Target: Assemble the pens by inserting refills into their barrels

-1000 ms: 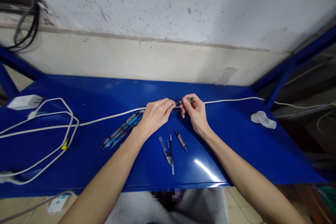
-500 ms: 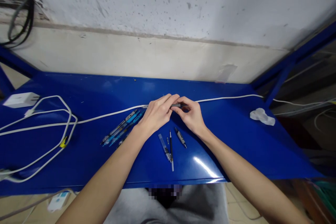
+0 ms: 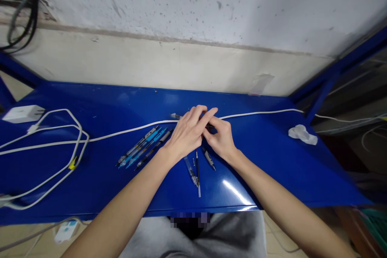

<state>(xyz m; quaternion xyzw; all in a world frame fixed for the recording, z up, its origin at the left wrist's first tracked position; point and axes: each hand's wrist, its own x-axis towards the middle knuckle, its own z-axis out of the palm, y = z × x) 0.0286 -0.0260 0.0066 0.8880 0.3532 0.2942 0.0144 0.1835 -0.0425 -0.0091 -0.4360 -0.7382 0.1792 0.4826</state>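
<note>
My left hand [image 3: 188,132] is closed around a pen [image 3: 175,116], whose clear end sticks out past the back of the hand. Against it, my right hand [image 3: 222,134] pinches a dark part of what looks like the same pen, mostly covered by the fingers. Below the hands lie loose pen parts: a clear barrel [image 3: 191,172], a black refill [image 3: 198,171], a small spring [image 3: 194,161] and a grey pen section with a clip [image 3: 209,158]. Left of my left wrist, several blue and grey pens [image 3: 142,145] rest side by side.
A white cable [image 3: 127,130] runs across the blue table [image 3: 266,161] behind the hands. At the left are a white charger [image 3: 24,113] and looped cable with a yellow tag [image 3: 73,164]. A crumpled white piece [image 3: 302,134] lies at the right. The wall [image 3: 181,60] stands behind.
My left hand has turned and shifted slightly right, its fingers lifting over the right hand's. The pen's clear end now shows further at the left, and the grey part between the hands is covered.
</note>
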